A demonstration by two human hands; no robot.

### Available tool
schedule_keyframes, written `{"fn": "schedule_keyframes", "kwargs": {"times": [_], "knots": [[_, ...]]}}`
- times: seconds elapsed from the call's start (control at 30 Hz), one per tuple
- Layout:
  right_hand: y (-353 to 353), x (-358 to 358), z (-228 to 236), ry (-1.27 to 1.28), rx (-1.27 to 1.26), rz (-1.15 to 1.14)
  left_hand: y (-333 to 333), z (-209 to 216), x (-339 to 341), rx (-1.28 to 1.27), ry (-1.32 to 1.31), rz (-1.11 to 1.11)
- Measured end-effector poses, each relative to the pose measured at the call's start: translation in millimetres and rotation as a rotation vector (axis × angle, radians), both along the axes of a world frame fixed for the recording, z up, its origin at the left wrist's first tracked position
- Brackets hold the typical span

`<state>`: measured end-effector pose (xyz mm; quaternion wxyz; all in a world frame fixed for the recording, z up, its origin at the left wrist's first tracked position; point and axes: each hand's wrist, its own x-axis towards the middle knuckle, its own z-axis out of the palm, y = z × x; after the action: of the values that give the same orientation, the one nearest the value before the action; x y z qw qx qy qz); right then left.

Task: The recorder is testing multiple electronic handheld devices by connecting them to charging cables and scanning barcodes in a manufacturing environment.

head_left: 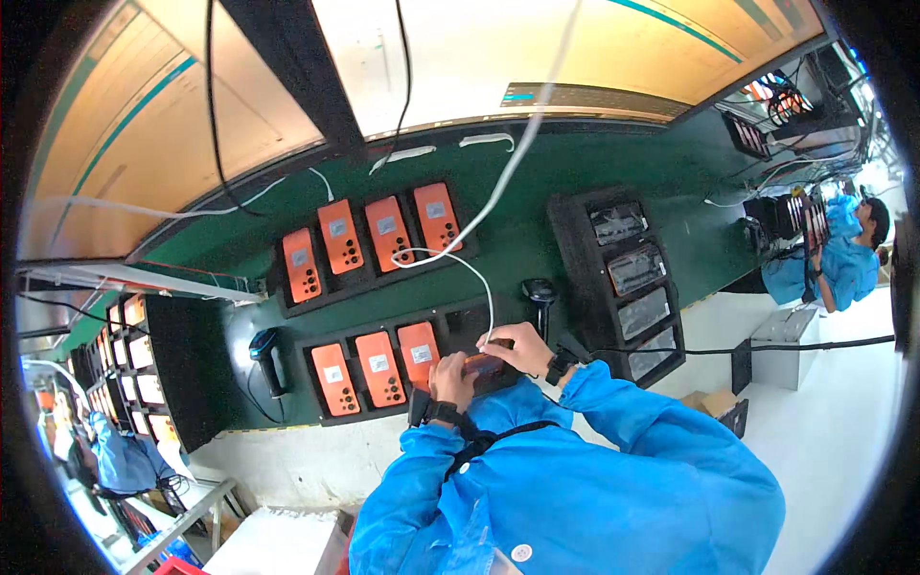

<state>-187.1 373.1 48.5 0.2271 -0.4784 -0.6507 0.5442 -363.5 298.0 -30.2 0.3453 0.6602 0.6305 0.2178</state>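
Left hand (452, 380) was closed on phone (488, 367) at near tray's (463, 328) 3 o'clock end, likely steadying it. Right hand (517, 350) sat at phone's 1 o'clock by white cable (520, 153), probably bracing; couldn't tell its grip

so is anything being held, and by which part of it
A smartphone: left hand on its left end, right hand at its far edge by the white cable, its exact contact unclear.
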Motion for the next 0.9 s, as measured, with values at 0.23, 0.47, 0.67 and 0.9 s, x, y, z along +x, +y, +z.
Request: {"fn": "schedule_keyframes", "kwargs": {"times": [0.23, 0.47, 0.67, 0.9], "knots": [[-2.9, 0.9, 8.6, -0.029, 0.201, 0.086, 1.3, 15.3, 0.4, 0.047, -0.026, 0.043], [17.5, -8.8, -6.1, -0.182, 0.22, 0.097, 2.7, 9.2, -6.7, 0.072, 0.02, 0.098], [67.7, -25.6, -75.5, -0.282, 0.169, -0.19, -28.9, 19.5, -59.1, -0.038, -0.183, 0.517], [-22.6, -76.6, -67.7, -0.218, 0.525, -0.158, -156.2, -34.3, -150.9, -0.119, -0.391, 0.97]]}}
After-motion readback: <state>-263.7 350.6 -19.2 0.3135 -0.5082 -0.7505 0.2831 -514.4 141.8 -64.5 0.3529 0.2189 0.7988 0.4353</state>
